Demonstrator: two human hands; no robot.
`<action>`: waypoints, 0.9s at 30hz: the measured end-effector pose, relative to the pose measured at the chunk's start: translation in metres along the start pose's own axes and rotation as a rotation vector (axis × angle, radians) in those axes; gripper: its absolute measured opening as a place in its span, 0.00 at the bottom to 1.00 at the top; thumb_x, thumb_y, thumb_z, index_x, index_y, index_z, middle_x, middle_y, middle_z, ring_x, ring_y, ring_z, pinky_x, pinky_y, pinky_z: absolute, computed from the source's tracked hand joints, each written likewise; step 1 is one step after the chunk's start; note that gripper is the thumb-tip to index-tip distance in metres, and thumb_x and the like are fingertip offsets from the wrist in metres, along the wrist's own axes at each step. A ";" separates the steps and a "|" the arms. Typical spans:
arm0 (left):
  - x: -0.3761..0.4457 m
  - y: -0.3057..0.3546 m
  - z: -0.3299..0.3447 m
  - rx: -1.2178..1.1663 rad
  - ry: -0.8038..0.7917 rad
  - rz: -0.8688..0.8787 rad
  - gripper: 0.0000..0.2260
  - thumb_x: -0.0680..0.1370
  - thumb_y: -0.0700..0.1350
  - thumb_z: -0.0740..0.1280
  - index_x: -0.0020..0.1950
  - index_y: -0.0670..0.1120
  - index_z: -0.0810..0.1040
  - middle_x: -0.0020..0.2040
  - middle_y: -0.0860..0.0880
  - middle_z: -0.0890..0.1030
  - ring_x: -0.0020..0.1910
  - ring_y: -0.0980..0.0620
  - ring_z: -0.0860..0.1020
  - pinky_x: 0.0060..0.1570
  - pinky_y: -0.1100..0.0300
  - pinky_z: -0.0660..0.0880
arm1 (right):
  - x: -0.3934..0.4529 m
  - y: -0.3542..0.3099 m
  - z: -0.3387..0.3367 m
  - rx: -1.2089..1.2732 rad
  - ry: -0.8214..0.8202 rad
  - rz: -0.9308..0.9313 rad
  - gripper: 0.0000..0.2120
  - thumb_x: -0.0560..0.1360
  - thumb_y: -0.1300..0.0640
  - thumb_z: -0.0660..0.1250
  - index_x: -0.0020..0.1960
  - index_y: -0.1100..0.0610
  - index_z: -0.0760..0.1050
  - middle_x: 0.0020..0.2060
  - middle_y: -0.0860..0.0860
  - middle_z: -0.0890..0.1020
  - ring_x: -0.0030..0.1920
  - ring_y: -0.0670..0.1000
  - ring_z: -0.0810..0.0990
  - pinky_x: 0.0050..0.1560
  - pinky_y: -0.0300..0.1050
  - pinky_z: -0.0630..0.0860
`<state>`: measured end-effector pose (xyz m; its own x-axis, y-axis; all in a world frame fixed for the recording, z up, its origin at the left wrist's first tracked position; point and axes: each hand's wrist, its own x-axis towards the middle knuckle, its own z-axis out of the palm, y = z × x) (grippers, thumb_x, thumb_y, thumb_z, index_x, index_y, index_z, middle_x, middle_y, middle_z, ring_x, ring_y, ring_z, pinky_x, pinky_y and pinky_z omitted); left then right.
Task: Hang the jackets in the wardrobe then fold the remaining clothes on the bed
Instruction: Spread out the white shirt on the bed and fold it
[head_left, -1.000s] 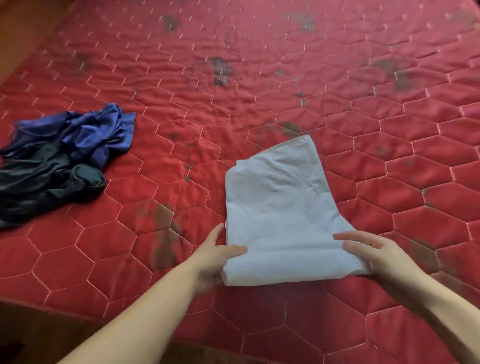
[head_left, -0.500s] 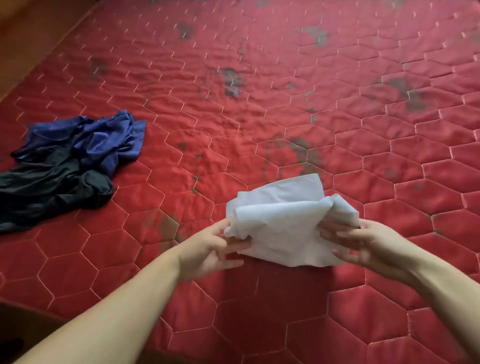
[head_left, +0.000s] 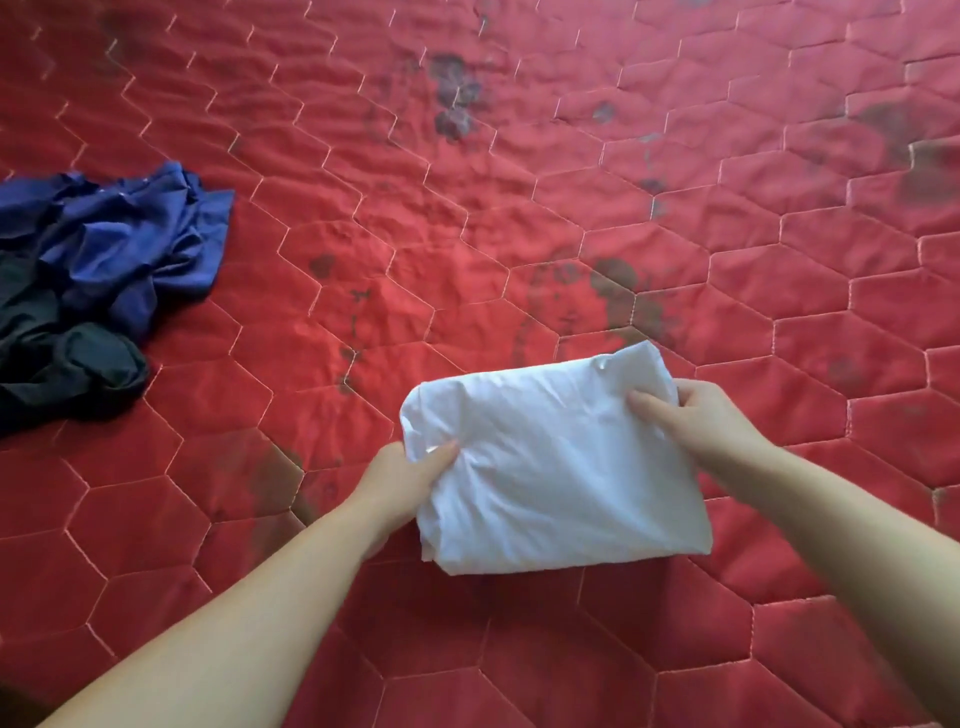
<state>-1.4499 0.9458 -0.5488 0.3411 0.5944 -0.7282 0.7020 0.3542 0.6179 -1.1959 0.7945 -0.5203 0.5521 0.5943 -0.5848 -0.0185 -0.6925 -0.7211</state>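
A white garment (head_left: 550, 467), folded into a compact rectangle, is held just above the red quilted bed (head_left: 467, 234). My left hand (head_left: 405, 478) grips its left edge, thumb on top. My right hand (head_left: 696, 421) grips its upper right corner, fingers curled over the cloth. At the far left of the bed lie a crumpled blue garment (head_left: 130, 244) and, in front of it, a crumpled black garment (head_left: 57, 358), unfolded and touching each other.
The red mattress cover has hexagon stitching and several dark stains, one patch (head_left: 623, 291) just beyond the white garment. No wardrobe or jacket is in view. The bed's near edge shows as a dark strip at the bottom left corner.
The white garment, flat and longer a second ago, was lifted and doubled over; it is now a smaller folded bundle held in both hands. The view moved closer to the bed.
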 end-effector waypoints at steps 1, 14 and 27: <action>0.003 -0.002 0.003 0.010 0.019 -0.022 0.11 0.76 0.57 0.69 0.47 0.50 0.82 0.41 0.54 0.86 0.41 0.55 0.84 0.41 0.59 0.78 | 0.007 0.002 0.002 -0.003 0.010 0.013 0.11 0.77 0.54 0.67 0.44 0.63 0.80 0.38 0.53 0.82 0.37 0.50 0.78 0.39 0.46 0.74; -0.007 0.034 0.029 0.643 0.495 0.660 0.30 0.70 0.57 0.63 0.72 0.54 0.68 0.72 0.48 0.69 0.72 0.46 0.64 0.70 0.44 0.57 | 0.031 0.001 0.015 -0.280 0.362 -0.132 0.19 0.76 0.52 0.62 0.34 0.64 0.65 0.27 0.50 0.68 0.30 0.50 0.65 0.32 0.49 0.62; 0.024 0.001 0.076 1.033 0.181 0.572 0.32 0.75 0.70 0.42 0.78 0.64 0.42 0.79 0.56 0.37 0.77 0.53 0.32 0.74 0.46 0.32 | 0.057 0.020 0.025 -0.495 0.443 -0.052 0.19 0.81 0.45 0.53 0.37 0.57 0.65 0.31 0.50 0.73 0.37 0.60 0.70 0.37 0.50 0.62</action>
<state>-1.3935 0.9052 -0.5883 0.7333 0.5991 -0.3214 0.6758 -0.6939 0.2485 -1.1851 0.8245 -0.5776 0.8342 0.4807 -0.2701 0.3439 -0.8365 -0.4267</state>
